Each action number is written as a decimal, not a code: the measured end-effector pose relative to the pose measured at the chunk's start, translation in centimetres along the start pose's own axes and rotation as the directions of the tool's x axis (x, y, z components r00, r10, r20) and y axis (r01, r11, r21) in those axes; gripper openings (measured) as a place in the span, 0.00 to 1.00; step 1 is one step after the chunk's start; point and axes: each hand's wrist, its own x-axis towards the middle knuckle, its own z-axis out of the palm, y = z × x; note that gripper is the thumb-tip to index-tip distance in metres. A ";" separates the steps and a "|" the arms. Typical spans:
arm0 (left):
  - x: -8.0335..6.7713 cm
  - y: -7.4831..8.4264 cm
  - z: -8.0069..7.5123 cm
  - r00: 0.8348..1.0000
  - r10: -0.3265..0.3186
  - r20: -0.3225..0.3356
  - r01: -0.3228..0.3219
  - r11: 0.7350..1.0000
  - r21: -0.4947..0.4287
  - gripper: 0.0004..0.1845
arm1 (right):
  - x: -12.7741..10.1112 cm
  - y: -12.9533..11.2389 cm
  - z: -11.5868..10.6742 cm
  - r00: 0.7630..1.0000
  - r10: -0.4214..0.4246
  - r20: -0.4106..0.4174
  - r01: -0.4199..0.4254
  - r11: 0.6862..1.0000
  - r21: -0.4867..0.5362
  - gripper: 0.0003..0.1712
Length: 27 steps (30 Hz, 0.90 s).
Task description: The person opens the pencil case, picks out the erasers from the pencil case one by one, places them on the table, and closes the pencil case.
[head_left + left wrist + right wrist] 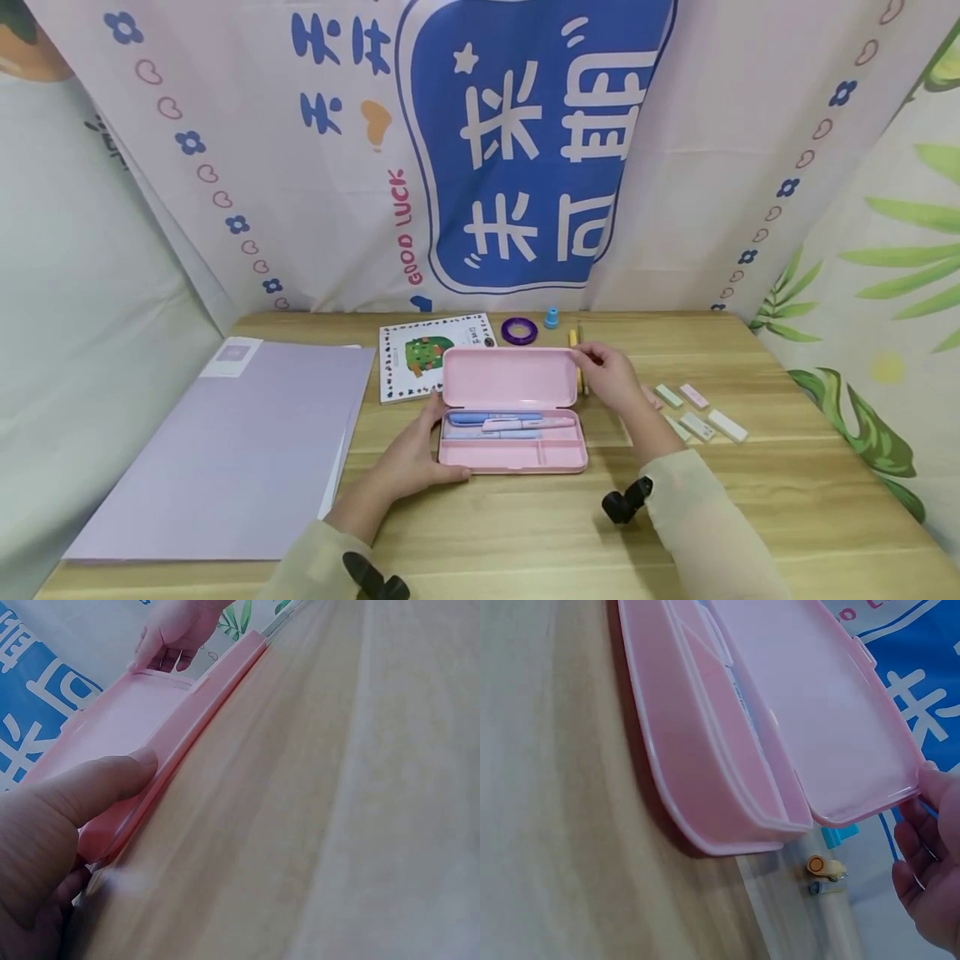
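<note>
Your left hand (408, 462) sits nearest you, at 7 o'clock of the pink case (513, 454), thumb curled along its front-left corner and pinning the tray to the table (750, 500); the left wrist view shows the thumb (112, 784) lying on the rim. The case lies open at table centre, with pens (495, 423) in the tray's left part and the right compartment bare. Your right hand (611, 375) is at 2 o'clock of the case, fingertips pinching the upper right corner of the raised lid (510, 377); the right wrist view shows a fingertip (934, 787) on that edge. I judge you are mid-swing with the lid, opening or closing, and which of the two cannot be told. If closing, the next move calls for bringing the lid down evenly while the left hand holds the tray, and clearing that thumb off the rim before the edges meet. Room is fair: bare wood at 5 o'clock, a purple folder (225, 450) well apart at 9 o'clock, erasers (701, 412) near at 3 o'clock. Behind the lid it is tighter: a yellow pen (574, 346) lies just beside your right fingers, a booklet (420, 354) partly under the lid's left end, then a tape ring (519, 331) and a blue cap (552, 317) near the table's far edge.
</note>
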 end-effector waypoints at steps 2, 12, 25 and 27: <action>-0.1 0.0 -0.1 1.000 0.006 -0.003 -0.006 1.000 0.000 0.75 | -0.7 -0.1 -0.3 1.000 -0.030 0.005 0.030 0.999 0.033 0.20; -0.6 -0.3 -0.9 0.999 -0.011 -0.034 0.007 0.991 -0.137 0.51 | -5.7 0.2 -0.3 0.989 -0.065 0.130 0.045 0.988 0.149 0.14; -0.5 -0.7 -0.9 1.000 0.020 -0.014 -0.021 0.998 -0.052 0.48 | -7.2 2.7 1.3 0.920 -0.121 0.374 0.135 0.991 -0.010 0.40; -0.4 -0.6 -0.8 1.000 0.029 -0.009 -0.029 0.998 -0.047 0.49 | -7.3 2.8 1.3 0.922 -0.111 0.371 0.122 0.992 -0.006 0.41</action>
